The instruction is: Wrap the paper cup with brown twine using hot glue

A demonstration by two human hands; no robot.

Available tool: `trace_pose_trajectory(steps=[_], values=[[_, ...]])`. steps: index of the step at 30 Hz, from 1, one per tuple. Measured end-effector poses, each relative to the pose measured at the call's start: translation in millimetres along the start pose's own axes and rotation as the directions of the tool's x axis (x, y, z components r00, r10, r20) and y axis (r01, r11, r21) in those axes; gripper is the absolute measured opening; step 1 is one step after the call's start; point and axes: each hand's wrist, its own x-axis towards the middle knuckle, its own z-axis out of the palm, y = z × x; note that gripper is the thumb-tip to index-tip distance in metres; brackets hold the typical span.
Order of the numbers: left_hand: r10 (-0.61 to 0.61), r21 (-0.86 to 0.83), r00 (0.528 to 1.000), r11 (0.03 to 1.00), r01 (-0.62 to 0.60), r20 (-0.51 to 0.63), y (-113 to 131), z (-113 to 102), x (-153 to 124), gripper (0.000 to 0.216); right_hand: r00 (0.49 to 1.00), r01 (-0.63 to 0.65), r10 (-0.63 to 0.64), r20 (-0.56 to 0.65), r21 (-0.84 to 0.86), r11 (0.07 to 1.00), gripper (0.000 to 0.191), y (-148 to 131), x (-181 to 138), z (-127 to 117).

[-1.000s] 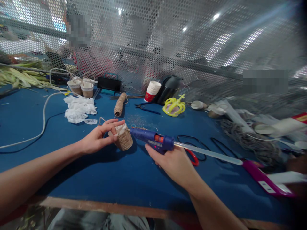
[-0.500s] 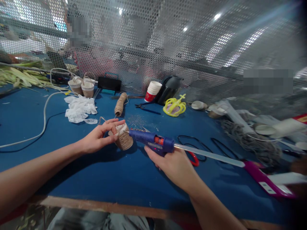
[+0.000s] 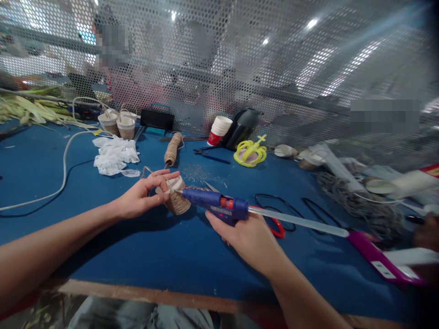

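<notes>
Head view: the right hand (image 3: 252, 240) is closed around the glue gun (image 3: 214, 203), whose nozzle has been brought leftward since a second ago and is now set against the twine-wrapped cup (image 3: 176, 201). The cup has been kept in place, pinched on its side by the left hand (image 3: 144, 196) low over the bench (image 3: 171, 256).
</notes>
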Motion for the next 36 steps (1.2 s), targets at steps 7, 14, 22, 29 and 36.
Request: trace_pose_trajectory(steps=[7, 14, 22, 29, 36], values=[[0.007, -0.034, 1.0, 0.999, -0.007, -0.01, -1.4, 0.3, -0.2, 0.02, 0.993, -0.111, 0.106, 0.05, 0.113, 0.987, 0.021, 10.0, -0.9, 3.6], [0.008, -0.027, 1.0, 1.0, -0.008, -0.005, -2.2, 0.1, -0.4, 0.021, 0.998, -0.067, 0.069, -0.012, 0.085, 0.994, 0.014, 10.1, 8.1, 2.8], [0.01, -0.055, 1.0, 0.998, -0.011, -0.009, -4.0, 0.1, -0.4, 0.018, 0.983, -0.179, 0.182, -0.003, 0.159, 0.971, 0.018, 9.3, 9.3, 3.7], [0.017, -0.035, 1.0, 0.999, -0.017, 0.002, -2.9, 0.4, -0.7, 0.018, 0.988, -0.156, 0.156, 0.004, 0.13, 0.979, 0.022, 14.9, 6.9, 8.1], [0.027, -0.019, 1.0, 0.999, -0.027, 0.0, -4.3, 0.0, 0.2, 0.015, 0.999, 0.041, -0.042, 0.022, 0.05, 0.998, 0.022, 17.4, 5.1, 0.4]])
